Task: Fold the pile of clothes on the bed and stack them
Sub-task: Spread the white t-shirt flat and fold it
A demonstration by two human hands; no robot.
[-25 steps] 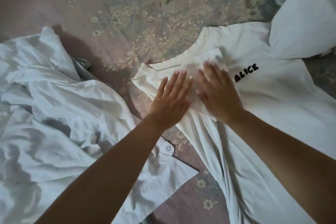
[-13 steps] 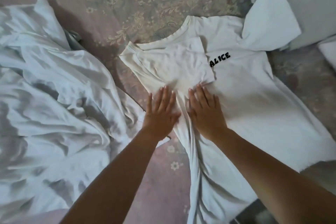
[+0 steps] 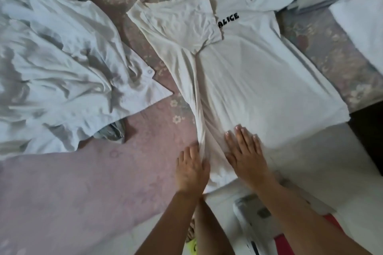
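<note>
Meanwhile, both hands (image 3: 219, 161) flat, open on T-shirt (image 3: 259, 72); crumpled pile (image 3: 53, 64) beside.

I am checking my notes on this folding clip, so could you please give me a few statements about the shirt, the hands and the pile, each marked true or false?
1. The white T-shirt lies spread on the bed with black lettering reading ALICE. True.
2. The T-shirt's left sleeve is folded in over the chest. True.
3. The right hand lifts the hem into the air. False: it lies flat on the fabric near the hem, fingers straight.
4. The left hand rests on the crumpled pile of clothes. False: it is at the T-shirt's folded left edge, apart from the pile.
5. The T-shirt's right sleeve is already folded in. False: it sticks out beside the collar.
</note>
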